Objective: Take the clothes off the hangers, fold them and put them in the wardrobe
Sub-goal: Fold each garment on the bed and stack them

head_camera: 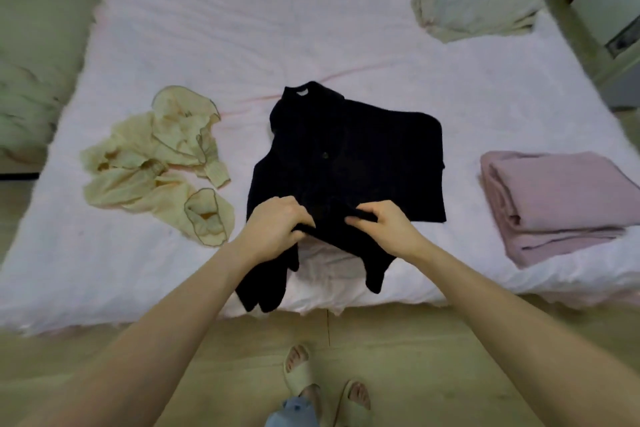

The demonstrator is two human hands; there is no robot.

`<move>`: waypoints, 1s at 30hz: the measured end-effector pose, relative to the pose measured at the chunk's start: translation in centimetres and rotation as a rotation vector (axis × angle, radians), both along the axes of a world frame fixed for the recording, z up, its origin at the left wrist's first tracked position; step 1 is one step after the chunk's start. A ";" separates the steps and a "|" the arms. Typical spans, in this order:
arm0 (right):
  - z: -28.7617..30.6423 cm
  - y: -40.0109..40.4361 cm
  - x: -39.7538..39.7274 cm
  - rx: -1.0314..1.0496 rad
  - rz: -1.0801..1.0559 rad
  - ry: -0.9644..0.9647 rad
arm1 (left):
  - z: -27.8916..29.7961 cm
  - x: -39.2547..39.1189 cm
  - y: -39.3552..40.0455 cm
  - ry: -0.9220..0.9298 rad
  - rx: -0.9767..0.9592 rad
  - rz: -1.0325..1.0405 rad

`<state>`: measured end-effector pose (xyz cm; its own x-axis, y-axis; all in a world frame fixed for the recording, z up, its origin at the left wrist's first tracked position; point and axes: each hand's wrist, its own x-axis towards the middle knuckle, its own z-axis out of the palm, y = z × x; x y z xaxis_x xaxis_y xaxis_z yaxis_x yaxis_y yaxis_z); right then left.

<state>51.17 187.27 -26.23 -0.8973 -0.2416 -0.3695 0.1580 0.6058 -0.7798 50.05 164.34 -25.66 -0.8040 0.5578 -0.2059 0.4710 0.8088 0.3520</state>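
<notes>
A black garment (pixel 349 156) lies partly folded in the middle of the pink bed (pixel 242 28), collar pointing away, with its lower ends hanging over the near edge. My left hand (pixel 277 230) grips the near fold of the black garment on its left side. My right hand (pixel 381 225) pinches the same fold on its right side. A cream ruffled garment (pixel 156 163) lies crumpled to the left of the black one. A folded mauve garment (pixel 550 201) sits at the right, close to the bed's near edge.
A stack of folded pale bedding (pixel 474 0) with something blue on top sits at the bed's far right corner. Pale green fabric (pixel 24 107) lies off the bed's left side. Wooden floor and my feet in slippers (pixel 322 388) are below.
</notes>
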 end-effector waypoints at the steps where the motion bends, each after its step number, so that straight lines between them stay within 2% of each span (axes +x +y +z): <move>1: 0.9 -0.1 -0.4 -0.001 -0.014 -0.021 | 1.1 -0.5 -0.2 -0.031 -0.055 -0.003; 3: 2.1 -0.6 -1.3 0.020 -0.056 -0.032 | 2.6 -1.6 -0.2 -0.170 0.028 0.064; 5: 2.7 -1.1 -2.3 0.080 -0.068 -0.025 | 3.7 -2.6 0.2 -0.344 0.263 0.221; 6: 3.2 -1.5 -2.9 0.121 -0.049 -0.003 | 4.3 -3.2 0.5 -0.382 0.348 0.286; 8: 3.9 -2.1 -3.8 0.169 0.009 0.060 | 5.3 -4.6 1.0 -0.346 0.422 0.312; 12: 4.9 -2.7 -6.6 0.237 0.074 0.146 | 7.0 -8.2 2.0 -0.245 0.272 0.168; 15: 5.8 -1.5 -9.4 0.158 0.037 0.159 | 9.1 -11.1 4.0 -0.087 0.016 0.005; 17: 6.3 -0.7 -10.6 0.132 -0.015 0.161 | 10.6 -12.4 5.4 -0.002 -0.054 -0.012; 19: 7.1 0.3 -11.9 0.150 -0.138 0.180 | 11.7 -13.9 7.1 0.065 -0.015 0.089; 21: 7.2 1.0 -12.9 0.288 -0.219 0.201 | 12.5 -15.2 8.3 0.095 0.077 0.212; 25: 7.7 3.2 -14.6 0.526 -0.168 -0.100 | 14.4 -18.3 9.3 0.120 0.194 0.392; 26: 7.9 3.8 -14.7 0.540 -0.164 -0.140 | 14.6 -19.0 8.9 0.107 0.211 0.443; 30: 9.5 6.7 -15.8 0.559 -0.290 -0.069 | 15.1 -20.8 6.4 -0.096 0.299 0.647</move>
<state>35.34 194.02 -16.78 -0.8667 0.2544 -0.4291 0.4160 0.8433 -0.3403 29.24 170.71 -10.56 -0.9786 0.0191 -0.2051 -0.1144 0.7777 0.6181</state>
